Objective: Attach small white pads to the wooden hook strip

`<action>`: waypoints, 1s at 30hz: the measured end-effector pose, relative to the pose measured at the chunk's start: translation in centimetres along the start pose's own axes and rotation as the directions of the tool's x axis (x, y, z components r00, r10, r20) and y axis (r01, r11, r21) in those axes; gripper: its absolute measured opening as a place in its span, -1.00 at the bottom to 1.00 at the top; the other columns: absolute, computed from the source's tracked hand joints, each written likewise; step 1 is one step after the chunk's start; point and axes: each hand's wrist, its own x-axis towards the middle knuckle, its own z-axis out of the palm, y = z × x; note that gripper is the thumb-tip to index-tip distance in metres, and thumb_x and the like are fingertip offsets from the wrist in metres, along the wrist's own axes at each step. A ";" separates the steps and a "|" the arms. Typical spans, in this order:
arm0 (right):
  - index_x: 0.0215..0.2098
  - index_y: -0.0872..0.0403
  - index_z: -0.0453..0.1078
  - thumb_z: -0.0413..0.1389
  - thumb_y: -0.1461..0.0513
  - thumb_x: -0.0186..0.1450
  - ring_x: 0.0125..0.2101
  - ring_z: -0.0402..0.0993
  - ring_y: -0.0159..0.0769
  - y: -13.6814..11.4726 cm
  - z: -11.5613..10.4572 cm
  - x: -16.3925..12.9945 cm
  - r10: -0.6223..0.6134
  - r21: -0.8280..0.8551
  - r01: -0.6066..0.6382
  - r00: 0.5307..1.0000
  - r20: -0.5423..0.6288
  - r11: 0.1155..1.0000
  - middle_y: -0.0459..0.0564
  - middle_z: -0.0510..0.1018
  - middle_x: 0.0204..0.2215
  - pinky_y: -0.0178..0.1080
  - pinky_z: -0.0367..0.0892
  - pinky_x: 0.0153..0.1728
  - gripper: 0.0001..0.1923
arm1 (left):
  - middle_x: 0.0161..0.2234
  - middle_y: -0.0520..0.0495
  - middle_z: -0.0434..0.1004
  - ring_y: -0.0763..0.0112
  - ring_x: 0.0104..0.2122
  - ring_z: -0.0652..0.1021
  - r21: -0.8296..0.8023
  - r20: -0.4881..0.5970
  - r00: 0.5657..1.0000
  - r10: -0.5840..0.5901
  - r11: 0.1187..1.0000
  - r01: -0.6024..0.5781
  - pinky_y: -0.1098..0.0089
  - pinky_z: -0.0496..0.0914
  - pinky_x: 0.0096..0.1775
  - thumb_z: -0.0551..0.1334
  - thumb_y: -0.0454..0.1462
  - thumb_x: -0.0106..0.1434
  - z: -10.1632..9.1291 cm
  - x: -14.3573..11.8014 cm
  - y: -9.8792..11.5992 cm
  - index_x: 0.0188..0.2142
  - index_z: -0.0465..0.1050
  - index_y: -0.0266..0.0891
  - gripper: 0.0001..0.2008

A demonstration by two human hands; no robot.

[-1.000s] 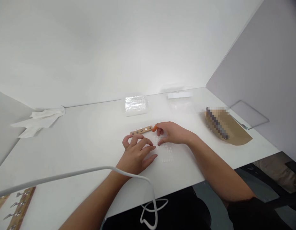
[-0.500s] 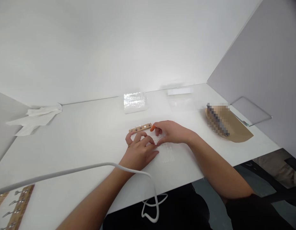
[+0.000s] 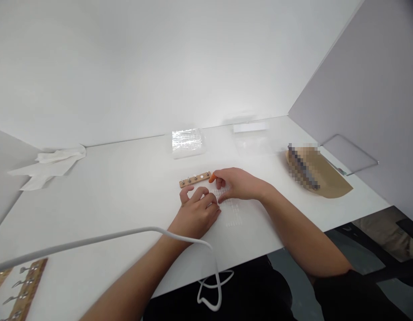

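Observation:
My left hand [image 3: 199,213] is closed at the left edge of a clear sheet of small raised dots [image 3: 233,209]; its fingertips and thumb press together there, partly hiding the edge. Over the sheet's upper part is my right hand [image 3: 239,183], thumb and index finger apart. An orange finger cot [image 3: 212,178] covers its index fingertip, close to the right end of a small wooden strip [image 3: 195,179]. The strip lies just beyond both hands, with several metal hooks or studs and one white round dot on it. No grip by the right hand shows.
A shiny clear-wrapped pack [image 3: 187,143] and a clear bag with a white strip [image 3: 250,128] lie at the back. Brown paper [image 3: 333,178] and a wire frame [image 3: 352,154] are right, crumpled tissues [image 3: 55,162] left. A white cable [image 3: 126,232] crosses before my left forearm; a wooden hook rack [image 3: 26,290] is lower left.
My left hand has drawn back slightly toward me, away from the wooden strip, and its fingers have curled closer together. My right hand stays nearly in place.

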 end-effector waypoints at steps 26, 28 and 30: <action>0.07 -0.10 0.43 0.42 0.09 0.17 -0.14 0.53 -0.13 0.8 -0.3 -0.2 0.028 -0.044 -0.029 1.000 -0.010 0.999 -0.06 0.60 -0.15 -0.16 0.37 -0.18 -0.47 | -0.20 -0.06 0.65 0.15 -0.10 0.53 0.056 -0.059 0.996 -0.068 0.996 0.071 0.04 0.16 0.09 0.21 -0.40 0.43 -0.8 0.1 -1.5 -0.23 0.43 -0.20 -0.90; 0.08 -0.10 0.44 0.40 0.09 0.18 -0.12 0.53 -0.11 1.0 -0.7 -0.4 0.057 -0.061 -0.059 0.998 -0.030 0.996 -0.05 0.60 -0.13 -0.15 0.38 -0.18 -0.48 | -0.18 -0.07 0.65 0.13 -0.07 0.53 0.037 -0.065 0.992 -0.106 0.993 0.109 0.04 0.16 0.07 0.21 -0.39 0.44 -1.2 -0.2 -2.0 -0.21 0.43 -0.19 -0.91; 0.09 -0.10 0.44 0.37 0.12 0.21 -0.10 0.54 -0.09 1.2 -1.1 -0.7 0.064 -0.069 -0.066 0.997 -0.036 0.995 -0.03 0.61 -0.10 -0.13 0.40 -0.15 -0.51 | -0.17 -0.07 0.66 0.12 -0.04 0.53 0.022 -0.068 0.988 -0.141 0.990 0.143 0.03 0.15 0.06 0.20 -0.38 0.45 -1.6 -0.5 -2.6 -0.20 0.42 -0.19 -0.92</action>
